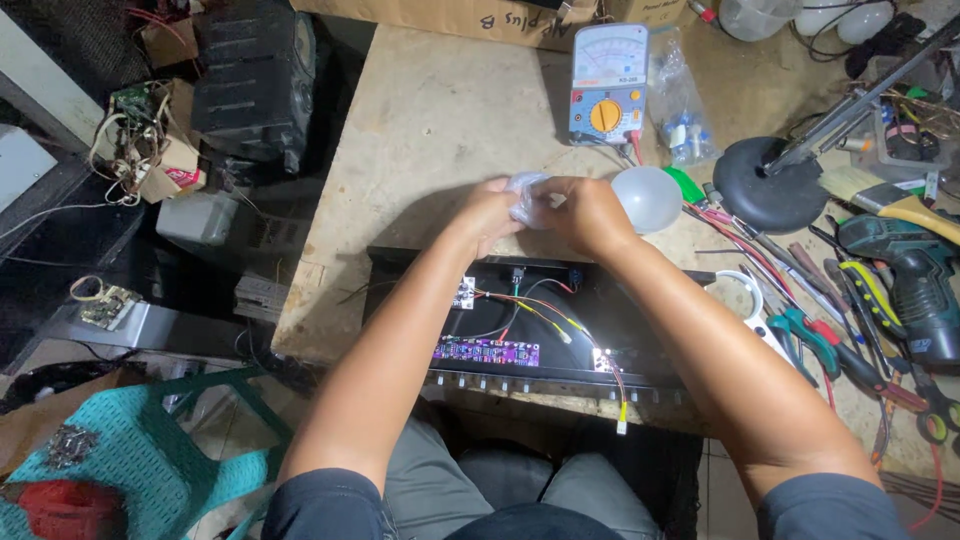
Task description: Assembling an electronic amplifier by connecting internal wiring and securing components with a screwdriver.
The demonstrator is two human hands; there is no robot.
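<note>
My left hand [488, 213] and my right hand [590, 212] meet above the workbench, both gripping a small crumpled clear plastic bag [528, 197] between them. Just to the right of my right hand lies a white round bulb cover [648, 197]. Below my hands sits an open black chassis [400, 262] with a purple circuit board [486, 352], a small white board [466, 291] and red, yellow and black wires [540, 312] inside. A bright light spot [603, 360] glows at its front right.
An analog multimeter [607, 86] and a clear bag of small parts [683, 105] stand behind my hands. A black lamp base [768, 185], pliers [812, 340], screwdrivers and a green drill [905, 270] crowd the right. Black boxes [255, 80] and a teal stool [140, 460] are left.
</note>
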